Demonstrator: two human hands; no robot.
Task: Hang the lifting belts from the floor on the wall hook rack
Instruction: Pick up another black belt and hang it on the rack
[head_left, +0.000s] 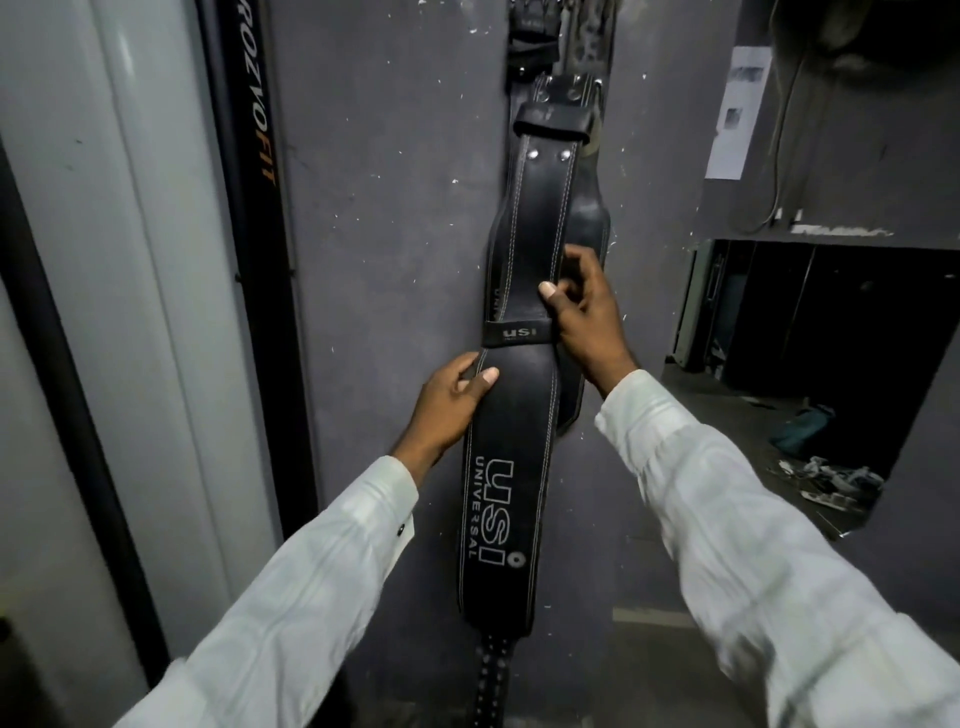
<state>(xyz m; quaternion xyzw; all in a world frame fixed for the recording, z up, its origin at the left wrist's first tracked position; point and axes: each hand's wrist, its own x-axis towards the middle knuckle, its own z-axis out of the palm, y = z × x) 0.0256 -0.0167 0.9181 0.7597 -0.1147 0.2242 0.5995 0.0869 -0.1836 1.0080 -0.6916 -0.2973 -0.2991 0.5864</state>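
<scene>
A black leather lifting belt (511, 467) with white stitching and "USI UNIVERSAL" lettering hangs down the dark grey wall, its top end near the hook rack (563, 31) at the upper edge. My left hand (449, 402) grips the belt's left edge at its wide part. My right hand (584, 312) pinches the right edge of the narrower strap just above the small "USI" loop. A second black belt (589, 218) hangs behind it, mostly hidden. The hooks themselves are dark and hard to make out.
A black upright post marked "PROZVOFIT" (254, 156) and a pale column (130, 260) stand at the left. To the right a dark wall opening (810, 338) holds clutter, with paper (737, 109) and cables above. Other dark straps hang by the rack.
</scene>
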